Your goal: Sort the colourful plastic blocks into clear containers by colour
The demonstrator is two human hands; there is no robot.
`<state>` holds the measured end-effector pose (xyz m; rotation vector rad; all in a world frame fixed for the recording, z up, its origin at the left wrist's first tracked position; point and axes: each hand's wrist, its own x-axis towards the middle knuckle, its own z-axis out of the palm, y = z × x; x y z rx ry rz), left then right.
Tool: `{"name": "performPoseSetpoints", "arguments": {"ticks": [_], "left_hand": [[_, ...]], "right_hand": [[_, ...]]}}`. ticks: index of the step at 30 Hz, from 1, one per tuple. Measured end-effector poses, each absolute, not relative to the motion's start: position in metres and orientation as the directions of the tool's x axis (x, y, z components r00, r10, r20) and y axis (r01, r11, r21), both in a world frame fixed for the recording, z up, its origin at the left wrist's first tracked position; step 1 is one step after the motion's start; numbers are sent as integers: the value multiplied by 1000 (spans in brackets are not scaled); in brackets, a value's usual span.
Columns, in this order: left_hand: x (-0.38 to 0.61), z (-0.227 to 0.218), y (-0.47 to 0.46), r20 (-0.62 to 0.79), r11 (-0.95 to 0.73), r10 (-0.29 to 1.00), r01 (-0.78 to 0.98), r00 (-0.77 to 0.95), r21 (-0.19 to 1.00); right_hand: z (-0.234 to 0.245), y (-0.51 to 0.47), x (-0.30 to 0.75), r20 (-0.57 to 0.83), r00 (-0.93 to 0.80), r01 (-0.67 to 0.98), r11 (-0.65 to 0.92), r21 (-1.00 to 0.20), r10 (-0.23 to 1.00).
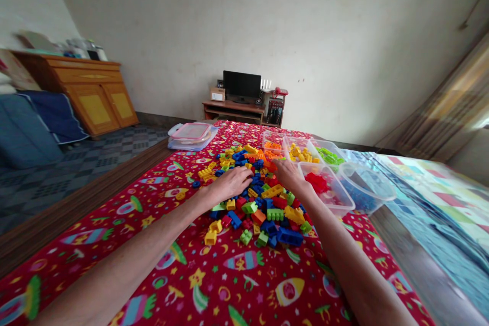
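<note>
Multicoloured plastic toy bricks (252, 198) lie heaped at centre frame on a red rocket-print cloth (91, 265), the heap's long axis running away from me. On my feed, my left hand (229, 183) rests open on its left side; my right hand (290, 175), curled at its far right, sits nearer a clear plastic tub of red bricks (332, 204), and I cannot tell whether it grasps anything.

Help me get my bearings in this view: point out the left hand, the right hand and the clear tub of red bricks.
Left hand (229, 186): head view, on the back of the hand.
Right hand (291, 175): head view, on the back of the hand.
Clear tub of red bricks (336, 202): head view, on its front wall.
</note>
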<state>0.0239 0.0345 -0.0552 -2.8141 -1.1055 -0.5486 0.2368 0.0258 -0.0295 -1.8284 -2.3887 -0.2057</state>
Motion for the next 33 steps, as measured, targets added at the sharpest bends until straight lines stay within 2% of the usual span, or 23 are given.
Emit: {"name": "performPoseSetpoints", "arguments": {"ticks": [7, 12, 17, 28, 33], "left_hand": [[24, -54, 33, 354, -736, 643, 676, 679, 41], [24, -60, 37, 359, -729, 638, 685, 682, -7], [23, -65, 40, 362, -725, 630, 687, 688, -45], [24, -62, 37, 356, -727, 630, 685, 690, -40], [26, -59, 34, 367, -727, 636, 687, 679, -11]], "right_hand": [[-24, 20, 233, 209, -192, 981, 183, 63, 959], [-25, 18, 238, 268, -172, 985, 167, 40, 948], [-25, 18, 240, 232, -239, 970, 243, 13, 943], [-16, 15, 237, 247, -192, 981, 185, 49, 950], [-6, 17, 242, 172, -253, 965, 260, -23, 952]]}}
